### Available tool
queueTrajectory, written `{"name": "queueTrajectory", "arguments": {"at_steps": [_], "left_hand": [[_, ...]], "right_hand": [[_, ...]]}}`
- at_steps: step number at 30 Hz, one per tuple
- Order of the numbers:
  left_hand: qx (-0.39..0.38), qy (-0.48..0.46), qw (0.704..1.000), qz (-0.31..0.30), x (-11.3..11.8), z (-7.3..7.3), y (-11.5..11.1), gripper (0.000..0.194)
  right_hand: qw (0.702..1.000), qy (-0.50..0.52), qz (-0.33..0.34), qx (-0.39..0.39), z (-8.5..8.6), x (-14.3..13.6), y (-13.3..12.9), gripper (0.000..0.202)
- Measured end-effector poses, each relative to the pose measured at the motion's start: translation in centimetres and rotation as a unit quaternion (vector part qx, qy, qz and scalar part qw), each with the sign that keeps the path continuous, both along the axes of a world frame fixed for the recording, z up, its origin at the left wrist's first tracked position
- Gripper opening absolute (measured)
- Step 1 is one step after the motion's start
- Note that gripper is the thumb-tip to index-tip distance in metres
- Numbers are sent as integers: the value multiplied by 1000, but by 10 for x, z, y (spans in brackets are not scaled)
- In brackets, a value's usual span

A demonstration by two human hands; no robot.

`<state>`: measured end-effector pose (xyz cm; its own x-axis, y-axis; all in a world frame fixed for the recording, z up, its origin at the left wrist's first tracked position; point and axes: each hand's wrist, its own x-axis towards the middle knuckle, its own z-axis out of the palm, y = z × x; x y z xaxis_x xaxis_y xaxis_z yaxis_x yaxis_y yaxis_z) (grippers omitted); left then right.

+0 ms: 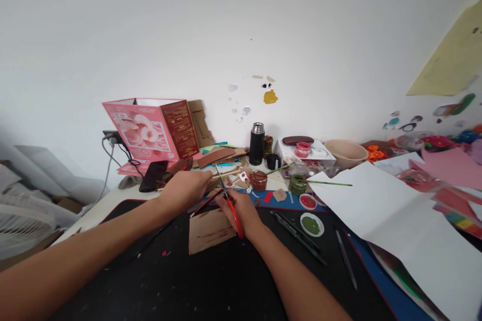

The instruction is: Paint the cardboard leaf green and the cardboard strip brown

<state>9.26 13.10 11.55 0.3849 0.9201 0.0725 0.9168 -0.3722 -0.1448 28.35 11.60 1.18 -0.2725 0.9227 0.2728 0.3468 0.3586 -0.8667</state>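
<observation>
My left hand (pixel 186 188) is closed around a thin tan stick (pixel 228 173), which pokes out past the fingers toward the right. In my right hand (pixel 243 213) is a pair of scissors (pixel 236 218) with red-orange handles, its blades pointing up and away beside the stick. Whether the blades touch the stick I cannot tell. Below both hands a piece of brown cardboard (pixel 209 233) with dark red paint streaks lies on the black mat (pixel 181 281).
Paint jars, a red one (pixel 259 180) and a green one (pixel 298 185), stand behind the hands. A lid with green paint (pixel 312 224) and several pens lie right. A black thermos (pixel 257 145), a pink box (pixel 146 133) and white paper (pixel 391 210) surround the mat.
</observation>
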Motion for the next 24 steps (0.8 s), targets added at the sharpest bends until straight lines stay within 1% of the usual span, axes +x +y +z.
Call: {"name": "queueTrajectory", "arguments": {"at_steps": [2,5,7,8,9,11,13,15,17,18,19,20,21,22,24], "left_hand": [[-32,-76,997,4,-4,-1,6,32],[-92,-161,982,-21,-9,2,15,37],[-153,-225,962,-21,-11,5,19,41],[-201,-274,940,-10,-11,6,20,44],[-257,-328,909,5,-12,6,21,47],[-367,-424,827,40,-14,6,21,53],[-445,-473,758,59,-17,4,23,54],[-497,-495,710,63,-23,2,26,54],[-529,-499,683,64,-29,1,31,54],[-541,-494,678,64,-32,1,33,55],[-546,-486,679,66,-33,1,35,55],[-545,-476,687,68,-33,2,36,55],[-534,-466,702,71,-32,2,36,54],[-512,-456,725,73,-30,2,36,54],[-426,-434,791,64,-22,1,32,53]], "right_hand": [[1000,-5,-4,7,-1,-1,-1,28],[1000,-18,-14,17,-2,-3,0,24],[999,-25,-23,14,-4,-5,0,22],[999,-27,-26,14,-5,-5,0,21],[999,-28,-27,15,-5,-6,0,20],[999,-26,-26,18,-6,-7,-1,19],[999,-26,-24,22,-6,-7,-2,18],[999,-32,-22,28,-6,-8,-2,17],[998,-39,-17,37,-7,-9,-2,16],[998,-40,-14,40,-7,-9,-2,16],[998,-40,-12,41,-7,-9,-2,16],[998,-39,-12,39,-8,-9,-1,17],[999,-37,-14,36,-8,-9,0,17],[999,-35,-17,31,-8,-9,1,18],[999,-25,-23,23,-7,-7,2,20]]}}
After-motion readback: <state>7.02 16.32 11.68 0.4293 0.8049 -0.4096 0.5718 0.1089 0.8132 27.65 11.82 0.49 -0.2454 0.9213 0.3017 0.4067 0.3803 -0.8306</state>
